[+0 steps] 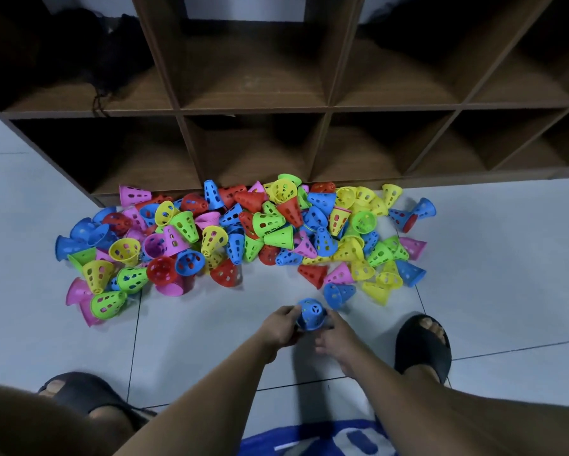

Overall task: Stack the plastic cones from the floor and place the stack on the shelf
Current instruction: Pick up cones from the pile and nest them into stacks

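Note:
A wide heap of perforated plastic cones [243,232] in blue, red, yellow, green and pink lies on the tiled floor against the foot of a brown wooden shelf [326,108]. Nearer to me, a blue cone [310,313] is held low over the floor with its narrow top pointing toward the camera. My left hand [281,327] grips its left side and my right hand [337,339] its right side. Whether more cones sit under it in my hands is hidden.
The shelf has open cubbies in two visible rows; a dark cloth bundle [105,54] fills an upper left one. My feet in black sandals rest at left [79,394] and right [423,343]. Blue fabric [319,439] shows at the bottom edge.

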